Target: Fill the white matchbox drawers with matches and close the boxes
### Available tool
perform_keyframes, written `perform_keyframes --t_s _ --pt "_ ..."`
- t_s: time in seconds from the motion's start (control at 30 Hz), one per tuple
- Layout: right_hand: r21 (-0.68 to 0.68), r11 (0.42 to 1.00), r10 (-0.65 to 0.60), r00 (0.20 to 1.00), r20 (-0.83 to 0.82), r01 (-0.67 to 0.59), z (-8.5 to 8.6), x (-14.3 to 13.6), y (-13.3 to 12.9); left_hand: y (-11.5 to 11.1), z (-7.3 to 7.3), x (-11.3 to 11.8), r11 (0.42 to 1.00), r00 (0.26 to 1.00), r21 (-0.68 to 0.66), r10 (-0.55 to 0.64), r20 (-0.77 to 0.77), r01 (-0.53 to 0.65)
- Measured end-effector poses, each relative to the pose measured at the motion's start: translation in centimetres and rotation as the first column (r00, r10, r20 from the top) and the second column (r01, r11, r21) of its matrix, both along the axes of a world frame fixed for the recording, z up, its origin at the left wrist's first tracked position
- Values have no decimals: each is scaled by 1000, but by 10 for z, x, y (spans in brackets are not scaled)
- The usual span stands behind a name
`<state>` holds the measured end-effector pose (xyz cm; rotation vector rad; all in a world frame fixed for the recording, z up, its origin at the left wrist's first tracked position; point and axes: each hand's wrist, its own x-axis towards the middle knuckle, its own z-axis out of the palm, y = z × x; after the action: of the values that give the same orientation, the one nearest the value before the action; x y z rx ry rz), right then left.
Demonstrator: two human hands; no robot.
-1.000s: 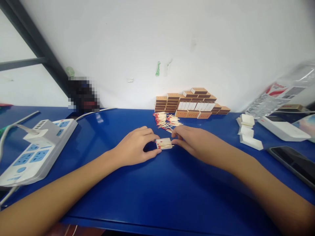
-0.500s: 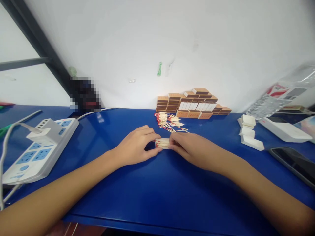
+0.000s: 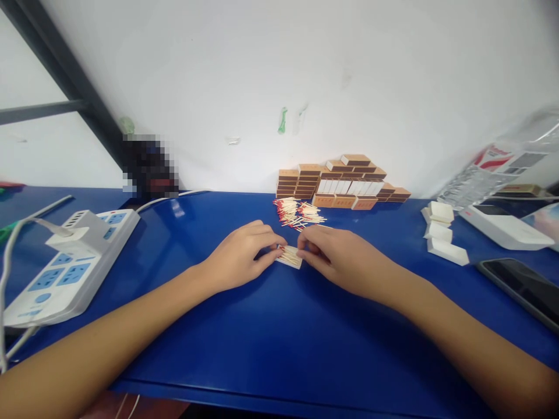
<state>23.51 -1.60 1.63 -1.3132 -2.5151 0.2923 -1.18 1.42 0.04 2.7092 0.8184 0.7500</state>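
Observation:
A small white matchbox tray (image 3: 296, 265) filled with red-headed matches lies slanted on the blue desk between my hands. At its left end, by the match heads, the thumb and forefinger of my left hand (image 3: 244, 256) close on it. My right hand (image 3: 334, 250) has its fingers curled, with the thumb tip against the tray's right end; part of its grip is hidden behind the knuckles. Just beyond the hands is a loose pile of matches (image 3: 299, 212). Stacked matchboxes (image 3: 345, 183) stand behind it along the wall.
On the left lies a white power strip (image 3: 91, 273) with a plugged-in adapter and cables. Several white empty-looking trays (image 3: 441, 233) sit to the right, near a white device (image 3: 506, 228), a phone (image 3: 524, 285) and a tilted clear plastic bottle (image 3: 489, 169). A white wall (image 3: 196, 87) bounds the back.
The matchbox tray has turned, its right end swinging toward me. My right hand has shifted slightly upward and its fingers cover less of the tray.

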Motion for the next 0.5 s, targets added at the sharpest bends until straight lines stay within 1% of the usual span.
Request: perform_keyframes --t_s 0.17,0.33,0.4,0.43,0.5 --pt "23 1000 -11 1000 -9 12 5 5 4 -1 1 0 1000 997 -20 15 79 -13" --pt "68 997 -47 999 -17 48 5 16 10 -3 3 3 990 978 -139 58 199 -30" --pt "79 996 -50 999 -7 50 4 17 11 -4 2 4 985 975 -170 66 211 -29" --pt "85 995 -54 999 3 53 4 18 12 -4 1 5 986 977 -164 62 203 -29" --pt "99 993 -60 998 16 58 5 19 12 -4 0 5 994 984 -108 48 173 -29"
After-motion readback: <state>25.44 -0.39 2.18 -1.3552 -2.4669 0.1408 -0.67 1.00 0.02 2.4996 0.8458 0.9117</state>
